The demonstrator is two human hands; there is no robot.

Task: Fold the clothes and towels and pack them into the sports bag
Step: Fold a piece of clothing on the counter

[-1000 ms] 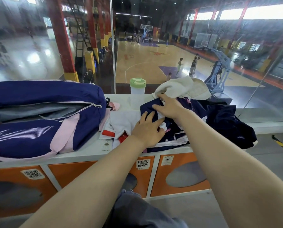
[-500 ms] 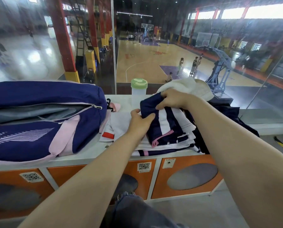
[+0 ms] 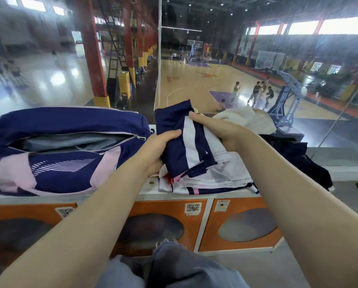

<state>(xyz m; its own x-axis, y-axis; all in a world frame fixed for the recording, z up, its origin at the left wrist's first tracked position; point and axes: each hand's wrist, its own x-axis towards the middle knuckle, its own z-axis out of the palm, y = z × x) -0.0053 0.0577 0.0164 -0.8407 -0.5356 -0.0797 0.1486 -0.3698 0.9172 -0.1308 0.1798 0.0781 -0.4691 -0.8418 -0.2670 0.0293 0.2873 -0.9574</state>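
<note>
Both hands have lifted the folded navy garment [image 3: 184,142] off the pile since a moment ago. At the left, the bag [image 3: 66,150] lies on the tabletop [image 3: 151,187] with its zip open. Beside it, the left hand [image 3: 157,148] grips the garment's left edge, fingers curled round it. The right hand [image 3: 219,132] pinches its upper right edge. Below lie folded white clothes [image 3: 215,175]; a towel [image 3: 248,119] and dark clothes [image 3: 298,156] sit at the right.
</note>
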